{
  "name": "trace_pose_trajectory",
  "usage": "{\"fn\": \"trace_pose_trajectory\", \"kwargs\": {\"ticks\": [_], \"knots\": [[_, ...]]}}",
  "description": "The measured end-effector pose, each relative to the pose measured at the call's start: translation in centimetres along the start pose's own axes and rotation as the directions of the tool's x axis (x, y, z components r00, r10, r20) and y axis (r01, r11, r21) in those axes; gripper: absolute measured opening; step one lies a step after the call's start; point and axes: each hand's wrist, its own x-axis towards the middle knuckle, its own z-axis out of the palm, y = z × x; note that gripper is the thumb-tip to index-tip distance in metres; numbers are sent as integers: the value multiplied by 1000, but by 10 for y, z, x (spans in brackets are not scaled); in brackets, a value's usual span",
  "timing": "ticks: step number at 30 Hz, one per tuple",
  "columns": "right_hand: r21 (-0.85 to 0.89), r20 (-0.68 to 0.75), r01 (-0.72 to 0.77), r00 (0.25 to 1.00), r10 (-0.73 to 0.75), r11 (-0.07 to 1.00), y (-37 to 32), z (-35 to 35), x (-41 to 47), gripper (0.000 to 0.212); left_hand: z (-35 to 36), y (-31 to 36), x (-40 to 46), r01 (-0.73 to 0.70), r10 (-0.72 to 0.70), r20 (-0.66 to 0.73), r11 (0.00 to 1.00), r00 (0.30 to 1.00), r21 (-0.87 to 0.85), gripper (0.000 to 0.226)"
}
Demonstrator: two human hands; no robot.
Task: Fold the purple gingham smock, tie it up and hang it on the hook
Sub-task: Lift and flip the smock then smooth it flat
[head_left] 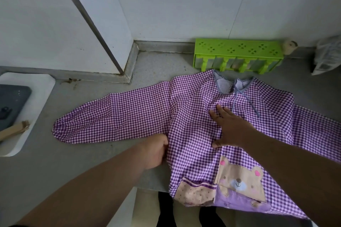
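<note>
While no writing or brand shows anywhere, we read only a bear patch point(239, 180) on the purple gingham smock point(193, 116), which lies spread flat on the grey counter point(55, 171), one sleeve point(110, 116) stretched leftward. Our left hand point(156, 151) closes on the cloth's edge under that sleeve. Our right hand point(228, 127) lies open, palm down, fingers spread on the chest.

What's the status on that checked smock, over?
Left hand gripping smock edge by armpit. Right hand flat on chest. Smock spread out, unfolded. Green rack beyond collar.
</note>
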Motion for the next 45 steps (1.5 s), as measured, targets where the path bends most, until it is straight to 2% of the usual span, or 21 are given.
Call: {"fn": "trace_pose_trajectory", "kwargs": {"ticks": [7, 11, 13, 16, 18, 21, 25, 26, 29, 31, 33, 34, 35, 37, 38, 39, 40, 41, 42, 44, 45], "knots": [[8, -19, 24, 1000, -23, 1000, 6, -4, 5, 135, 7, -6, 5, 68, -67, -15, 997, 998, 47, 34], [27, -15, 15, 1000, -15, 1000, 6, -5, 6, 136, 11, -11, 4, 171, -192, 85, 963, 978, 208, 23], [26, -18, 9, 1000, -9, 1000, 6, -6, 6, 136, 8, -12, 6, 128, -149, 98, 972, 984, 196, 23], [23, -18, 2, 1000, -2, 1000, 6, -7, 6, 136, 3, -12, 13, -20, 12, 158, 999, 987, 50, 39], [26, -16, 0, 1000, 0, 1000, 6, -8, 6, 136, 1, -13, 17, -37, 22, 175, 995, 984, 88, 37], [25, -5, -5, 1000, 5, 1000, 7, -11, 6, 135, -8, -8, 9, -15, -1, 66, 970, 998, 244, 26], [3, -10, -6, 1000, 6, 1000, 6, -14, 6, 133, -47, 6, 7, -13, 71, -258, 975, 963, 220, 15], [0, -12, -9, 1000, 9, 1000, 7, -15, 6, 133, -56, 8, 7, -24, 81, -272, 978, 959, 205, 15], [-8, -9, -24, 1000, 24, 1000, 6, -16, 9, 133, -66, 10, -3, -10, 12, -11, 987, 1000, 162, 26], [-1, -6, -44, 999, 44, 999, 6, -19, 9, 135, -63, 5, -10, -58, -3, 144, 907, 990, 417, 41], [24, -26, -107, 994, 108, 994, 2, -22, 6, 137, -53, 0, -12, -95, -58, 178, 662, 982, 744, 49], [3, -56, -155, 986, 155, 988, -4, -25, 2, 137, -48, -1, -13, -96, -86, 170, 547, 982, 832, 47], [-33, -109, -210, 972, 206, 977, -11, -26, -3, 134, -45, -4, -9, -97, -103, 172, 506, 980, 857, 47], [-86, -270, -289, 928, 257, 953, -28, -23, -17, 112, -35, -7, -9, -100, -100, 181, 535, 978, 839, 51], [-95, -327, -293, 912, 248, 951, -36, -17, -22, 93, -28, -6, -12, -139, -37, 190, 547, 981, 825, 53], [-76, -336, -293, 907, 252, 953, -44, -11, -27, 76, -24, -3, -15, -187, 59, 183, 505, 981, 842, 52], [-32, -301, -292, 915, 269, 956, -51, -5, -34, 70, -17, 0, -17, -224, 178, 161, 433, 971, 873, 50], [33, -233, -295, 927, 295, 955, -57, 1, -40, 80, -13, 2, -18, -238, 265, 141, 379, 954, 894, 50], [84, -153, -309, 935, 319, 947, -60, 8, -44, 100, -10, 2, -15, -240, 300, 122, 396, 946, 887, 50], [125, -23, -305, 950, 310, 944, -64, 18, -52, 137, -9, 1, -11, -264, 272, 144, 485, 952, 833, 53], [108, 22, -280, 960, 280, 954, -65, 22, -55, 146, -8, 1, -14, -261, 240, 159, 494, 958, 829, 55]]}}
